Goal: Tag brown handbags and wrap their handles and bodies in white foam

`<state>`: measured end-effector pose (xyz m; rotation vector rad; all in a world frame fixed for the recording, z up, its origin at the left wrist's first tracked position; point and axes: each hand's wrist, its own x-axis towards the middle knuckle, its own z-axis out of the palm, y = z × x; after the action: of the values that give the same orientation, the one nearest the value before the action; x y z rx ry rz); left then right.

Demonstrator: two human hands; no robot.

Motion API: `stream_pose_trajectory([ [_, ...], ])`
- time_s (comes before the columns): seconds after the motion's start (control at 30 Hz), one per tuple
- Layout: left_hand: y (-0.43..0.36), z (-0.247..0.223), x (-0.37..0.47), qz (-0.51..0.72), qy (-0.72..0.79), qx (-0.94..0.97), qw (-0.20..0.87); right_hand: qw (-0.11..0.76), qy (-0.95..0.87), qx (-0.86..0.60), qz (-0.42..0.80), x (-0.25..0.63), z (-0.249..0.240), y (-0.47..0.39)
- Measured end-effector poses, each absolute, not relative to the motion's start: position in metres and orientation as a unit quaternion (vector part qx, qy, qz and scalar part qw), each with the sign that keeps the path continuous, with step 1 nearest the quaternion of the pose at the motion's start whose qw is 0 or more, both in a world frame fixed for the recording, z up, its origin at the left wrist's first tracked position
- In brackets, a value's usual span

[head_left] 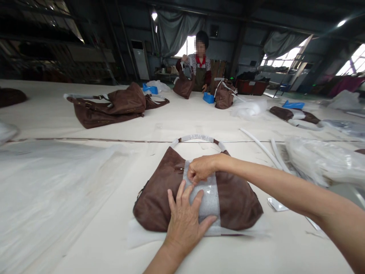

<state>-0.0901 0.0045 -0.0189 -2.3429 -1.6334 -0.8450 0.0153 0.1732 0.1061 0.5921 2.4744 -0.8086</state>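
Note:
A brown handbag lies on the table in front of me, its handle wrapped in white and pointing away. Around its middle runs a band of thin whitish wrapping sheet, with a shiny clear patch on it. My left hand rests with fingers spread over the band and the brown leather beside it. Just beyond its fingertips, my right hand presses down at the band's left edge, fingers curled in. Whatever they may pinch is hidden. Under the bag's near side shows a translucent sheet.
A stack of clear plastic bags covers the left side. White strips and crumpled plastic lie to the right. Across the table are other brown bags, a blue tape dispenser and a person holding a bag.

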Motion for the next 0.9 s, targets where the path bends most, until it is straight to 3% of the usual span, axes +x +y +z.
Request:
stream_pose_trajectory([
  [0.37,0.009,-0.021,-0.093,-0.237,-0.541,-0.802,0.093,0.237,0.931,0.259,-0.102,-0.012,0.105,0.171],
  [0.57,0.011,-0.020,-0.094,-0.249,-0.536,-0.800,0.107,0.012,0.867,0.496,0.047,0.040,0.135,0.177],
  [0.67,0.011,-0.020,-0.095,-0.253,-0.531,-0.802,0.105,-0.071,0.843,0.526,0.083,0.064,0.116,0.136],
  [0.77,0.013,-0.023,-0.098,-0.260,-0.526,-0.804,0.094,-0.142,0.899,0.414,-0.025,0.085,0.072,0.095],
  [0.9,0.018,-0.019,-0.103,-0.263,-0.533,-0.804,0.019,-0.344,0.710,0.588,-0.176,0.127,0.037,0.083],
])
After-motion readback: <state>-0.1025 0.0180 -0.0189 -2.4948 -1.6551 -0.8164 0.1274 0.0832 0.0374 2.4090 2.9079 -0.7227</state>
